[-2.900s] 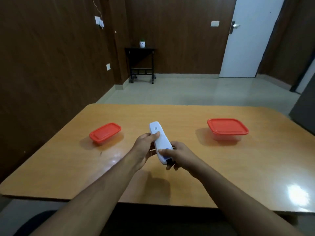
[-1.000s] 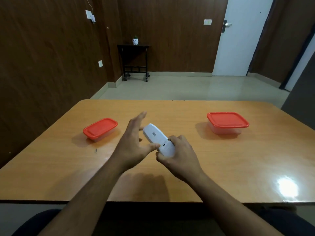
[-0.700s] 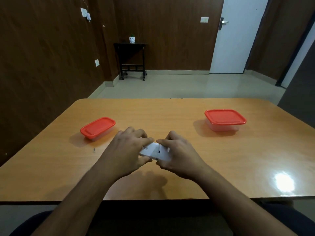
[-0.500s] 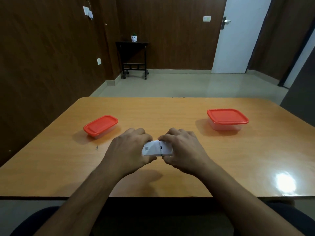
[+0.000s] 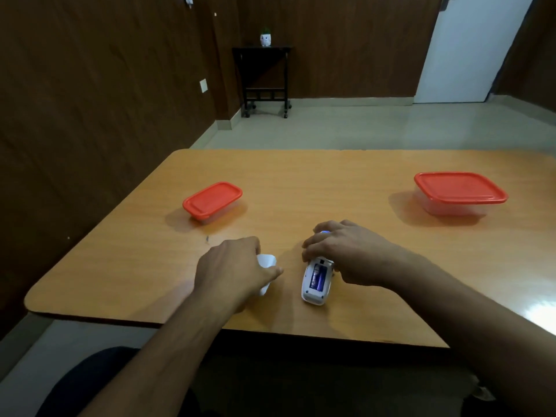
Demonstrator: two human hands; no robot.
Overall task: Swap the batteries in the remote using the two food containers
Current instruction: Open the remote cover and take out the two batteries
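Gripping the battery cover (image 5: 266, 261) left and the opened remote (image 5: 317, 281) right, we see both lidded containers (image 5: 212, 200) (image 5: 460, 192) closed on the desk (image 5: 331, 182), contents indiscernible.

Remote opened on the worktop (image 5: 346, 176)

The right hand (image 5: 343, 254) held the remote (image 5: 317, 281), batteries (image 5: 317, 276) showing; the left hand (image 5: 231, 272) gripped its white cover (image 5: 266, 261). Two red-lidded containers (image 5: 212, 200) (image 5: 460, 192) sat apart.
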